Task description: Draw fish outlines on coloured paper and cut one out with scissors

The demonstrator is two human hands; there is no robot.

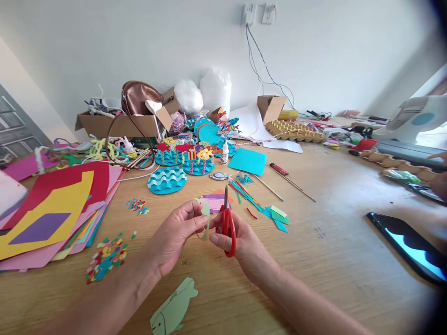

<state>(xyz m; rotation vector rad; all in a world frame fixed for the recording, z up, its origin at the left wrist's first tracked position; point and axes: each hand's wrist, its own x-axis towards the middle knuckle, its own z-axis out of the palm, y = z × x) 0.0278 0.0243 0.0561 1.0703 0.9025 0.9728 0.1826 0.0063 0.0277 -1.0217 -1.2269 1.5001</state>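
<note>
My left hand (pixel 179 232) pinches a thin, curled strip of light green paper (pixel 205 222) between thumb and fingers. Right beside it, my right hand (pixel 240 235) grips a pair of scissors (pixel 228 228) with red handles, the dark blades pointing up and away from me. The blades look closed together. Below my hands, near the front edge of the view, lies a light green paper fish (pixel 176 307) with drawn lines and an eye. Purple, pink and orange paper pieces (pixel 213 201) lie just behind my hands.
Stacked coloured paper (pixel 66 218) and round confetti (pixel 108 253) lie left. Blue wavy paper discs (pixel 167 180), a white glue bottle (pixel 224 153) and a turquoise sheet (pixel 247 161) stand or lie ahead. A phone (pixel 407 244) lies right, near another person's hand (pixel 438 184).
</note>
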